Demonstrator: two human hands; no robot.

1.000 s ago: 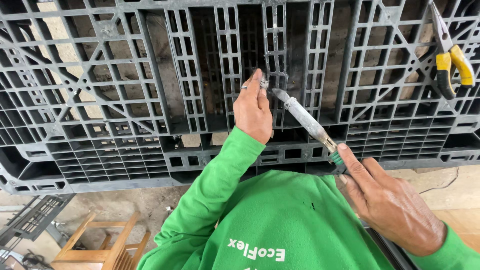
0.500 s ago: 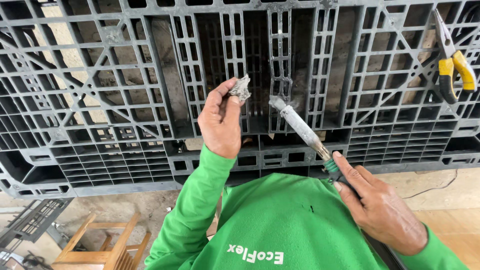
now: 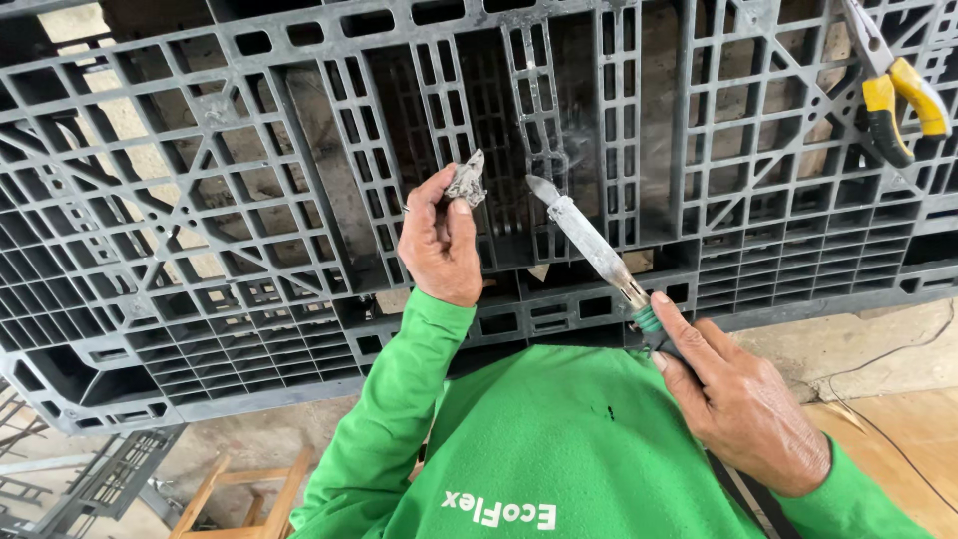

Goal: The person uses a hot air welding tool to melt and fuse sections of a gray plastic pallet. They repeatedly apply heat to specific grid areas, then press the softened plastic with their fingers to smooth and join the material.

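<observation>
Left hand: the left hand is raised in front of the pallet, thumb and fingertips pinched shut on a small grey plastic scrap that pokes out above them, toward 12 o'clock.
Plastic scrap: a jagged, irregular chip, dull grey and rough at the edges; it looks light, stiff and probably brittle, so a fingertip pinch at its lower end seems enough.
Right hand: the right hand is closed around the green handle of a heating iron, index finger laid along the collar.
Heating iron: a long metal shaft, discoloured and crusted, flattening to a blade-like tip that points toward 10 o'clock; faint smoke shows near the tip, so it is likely hot and is best held only by the handle. It looks rigid and of moderate weight.
Gap: the tip and the scrap are near each other but apart, the scrap at 9 o'clock from the tip.
Pallet: a large dark grey plastic pallet stands on edge, a stiff lattice of ribs and square cells, scuffed and dusty; heavy and awkward by the look of it.
Pliers: yellow-handled pliers hang in the grid at 2 o'clock.
Sleeves: bright green, soft knit fabric.
</observation>
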